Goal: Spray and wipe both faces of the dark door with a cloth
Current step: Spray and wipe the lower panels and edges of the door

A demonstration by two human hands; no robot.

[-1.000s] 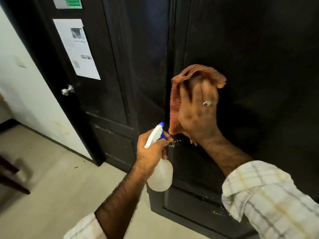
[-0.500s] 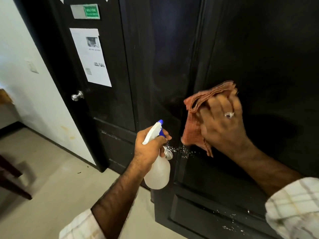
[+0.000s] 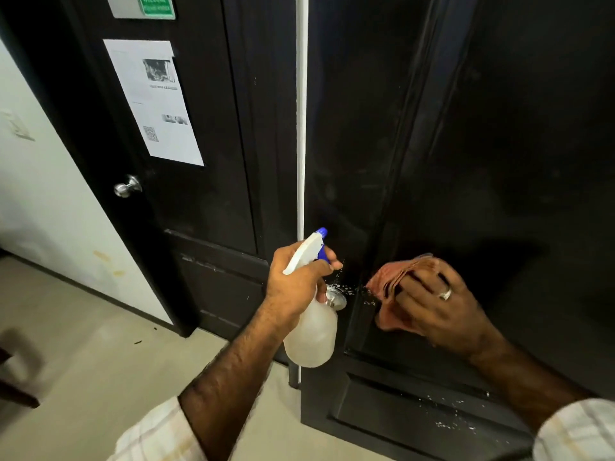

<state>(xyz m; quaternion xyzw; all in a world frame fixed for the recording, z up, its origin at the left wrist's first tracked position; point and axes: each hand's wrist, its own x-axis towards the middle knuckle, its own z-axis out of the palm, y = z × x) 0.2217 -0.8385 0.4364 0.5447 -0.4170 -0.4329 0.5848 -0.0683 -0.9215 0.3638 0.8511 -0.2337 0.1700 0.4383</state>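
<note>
**Cloth pressed low on the door, sprayer held ready**

The right hand (image 3: 436,311) lies on the folded reddish cloth (image 3: 396,284), fingers spread and fairly straight, pressing it flat against the door (image 3: 499,161) rather than clutching it; a ring shows on one finger. The left hand (image 3: 296,284) has its grip wrapped round the neck of the spray bottle (image 3: 311,337), with a finger on the blue trigger and the nozzle aimed at the door's edge.

The cloth sits on the lower part of the upper panel, just right of the moulding and near the knob (image 3: 334,299), which is half hidden behind the bottle. White droplets speckle the door around the knob and along the lower panel rail.

The cloth looks soft and limp, probably damp; it should follow the moulding grooves if pushed in with the fingertips, and a flat palm over the folded pad holds it best. The bottle looks like light translucent plastic, its fill level unclear; the neck under the trigger is the natural hold. The door seems stiff but hinged, so hard pressure could swing it.

Further left stands a second dark door (image 3: 199,178) with its own knob, a taped paper notice (image 3: 153,101) and a green sign (image 3: 156,5). Only this face is in view; the other presumably waits.
</note>
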